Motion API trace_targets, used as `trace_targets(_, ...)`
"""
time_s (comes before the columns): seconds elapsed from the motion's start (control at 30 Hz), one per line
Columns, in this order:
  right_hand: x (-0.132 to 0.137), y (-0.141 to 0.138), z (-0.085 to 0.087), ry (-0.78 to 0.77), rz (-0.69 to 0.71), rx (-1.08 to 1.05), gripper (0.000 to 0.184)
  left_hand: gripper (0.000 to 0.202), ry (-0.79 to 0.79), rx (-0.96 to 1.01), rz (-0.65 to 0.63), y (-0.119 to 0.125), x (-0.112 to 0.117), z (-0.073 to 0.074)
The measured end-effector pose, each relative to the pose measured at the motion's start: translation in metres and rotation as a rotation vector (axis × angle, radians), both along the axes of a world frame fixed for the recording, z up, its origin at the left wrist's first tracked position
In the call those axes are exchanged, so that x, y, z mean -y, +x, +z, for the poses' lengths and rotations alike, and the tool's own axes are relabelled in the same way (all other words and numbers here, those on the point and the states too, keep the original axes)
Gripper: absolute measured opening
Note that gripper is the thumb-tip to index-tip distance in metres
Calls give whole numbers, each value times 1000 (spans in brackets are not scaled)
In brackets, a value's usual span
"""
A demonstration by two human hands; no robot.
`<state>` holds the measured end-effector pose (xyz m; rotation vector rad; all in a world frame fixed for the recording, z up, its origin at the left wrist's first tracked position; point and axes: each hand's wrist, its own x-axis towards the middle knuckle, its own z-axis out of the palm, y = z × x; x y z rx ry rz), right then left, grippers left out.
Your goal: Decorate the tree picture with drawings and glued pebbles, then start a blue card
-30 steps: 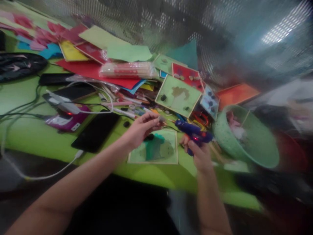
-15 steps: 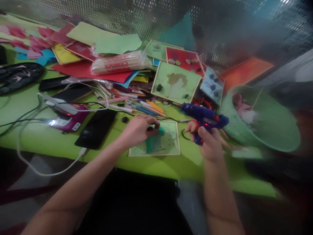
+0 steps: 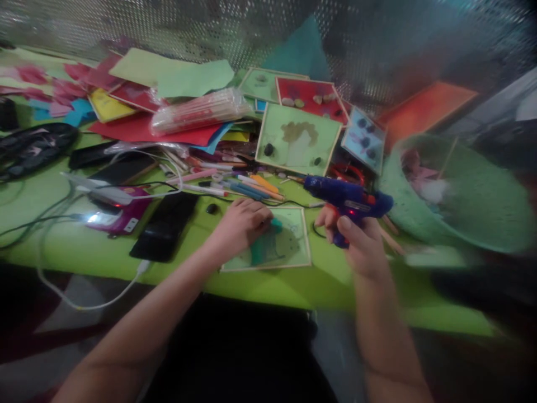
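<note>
A bench with a lime-green top ran across the room. Behind the bench rose a grey wall, pierced all over with small holes that showed as pale specks. Above the bench's right end, this backdrop blurred into a bluish haze, brighter toward the top. Past that same end of the bench was a pale surface, too blurred to identify. Below the bench's near edge lay a greyish floor, deep in shadow, with a dark red strip below the bench's left part. Dim light fell over the bench.
</note>
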<state>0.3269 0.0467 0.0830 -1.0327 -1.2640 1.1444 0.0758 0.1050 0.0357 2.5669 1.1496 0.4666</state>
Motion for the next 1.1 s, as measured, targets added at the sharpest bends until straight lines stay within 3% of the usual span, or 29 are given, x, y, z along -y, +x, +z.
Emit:
trace_targets(0.37,-1,0,-1,-16,35,-41,28,11,24,-51,-3,0,2,-1)
trace_targets(0.63,-1,0,-1,-8,15,-26,31,28,98,-11,42,-8,10,0)
trace_targets(1.1,0,0,-2,2,28,-23,29,33,251,-97,-59,-20,19,-19)
